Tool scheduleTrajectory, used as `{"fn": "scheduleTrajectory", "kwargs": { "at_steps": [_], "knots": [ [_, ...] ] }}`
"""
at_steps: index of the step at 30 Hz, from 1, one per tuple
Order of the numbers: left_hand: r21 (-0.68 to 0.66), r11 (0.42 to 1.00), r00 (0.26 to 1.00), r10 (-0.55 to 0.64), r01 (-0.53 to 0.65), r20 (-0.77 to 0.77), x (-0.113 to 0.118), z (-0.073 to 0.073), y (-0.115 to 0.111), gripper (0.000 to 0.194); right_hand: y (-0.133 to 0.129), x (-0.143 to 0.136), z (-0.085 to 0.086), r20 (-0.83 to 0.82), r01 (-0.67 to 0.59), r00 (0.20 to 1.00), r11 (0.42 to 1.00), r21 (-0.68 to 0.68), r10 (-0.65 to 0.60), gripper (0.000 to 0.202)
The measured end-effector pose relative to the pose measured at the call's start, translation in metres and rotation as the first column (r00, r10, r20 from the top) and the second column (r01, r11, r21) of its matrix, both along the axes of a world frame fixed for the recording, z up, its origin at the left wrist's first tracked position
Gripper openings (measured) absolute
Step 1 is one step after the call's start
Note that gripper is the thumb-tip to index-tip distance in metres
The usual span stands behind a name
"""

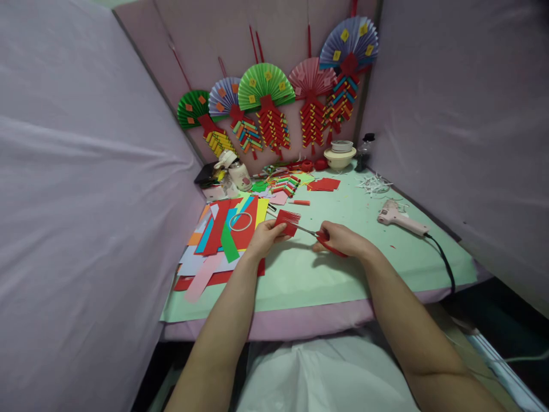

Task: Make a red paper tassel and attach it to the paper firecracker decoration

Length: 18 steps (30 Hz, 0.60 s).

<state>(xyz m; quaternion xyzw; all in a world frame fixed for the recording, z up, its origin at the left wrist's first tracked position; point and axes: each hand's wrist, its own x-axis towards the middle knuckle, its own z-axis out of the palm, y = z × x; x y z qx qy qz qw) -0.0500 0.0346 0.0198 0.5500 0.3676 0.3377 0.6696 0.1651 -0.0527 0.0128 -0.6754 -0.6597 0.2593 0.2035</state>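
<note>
Over the middle of the pale green table, my left hand (269, 234) pinches a small piece of red paper (288, 220) whose far and right side is slit into a fine fringe. My right hand (339, 238) is wrapped round the handles of red-handled scissors (332, 246). The scissor blades point left and reach the red paper, near its uncut lower part. Whether the blades are fully closed is hard to make out. Just behind the paper lies an orange-red tube-like stick (301, 202) on the table.
Coloured paper strips (218, 234) and a white ring (240, 221) lie at left. A glue gun (401, 218) with a black cord rests at right, near white scraps (374, 184). A bottle (239, 174) and bowl (339, 158) stand behind; paper fans (266, 86) hang above.
</note>
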Motion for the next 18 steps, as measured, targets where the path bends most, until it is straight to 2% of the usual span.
{"fn": "scheduleTrajectory", "kwargs": {
  "at_steps": [18],
  "knots": [
    [0.01, 1.0, 1.0, -0.013, 0.013, -0.01, 0.0, -0.0018, 0.0006, 0.037, 0.001, 0.0008, -0.002, 0.02, 0.023, 1.0, 0.999, 0.04, -0.024, 0.049]
  ]
}}
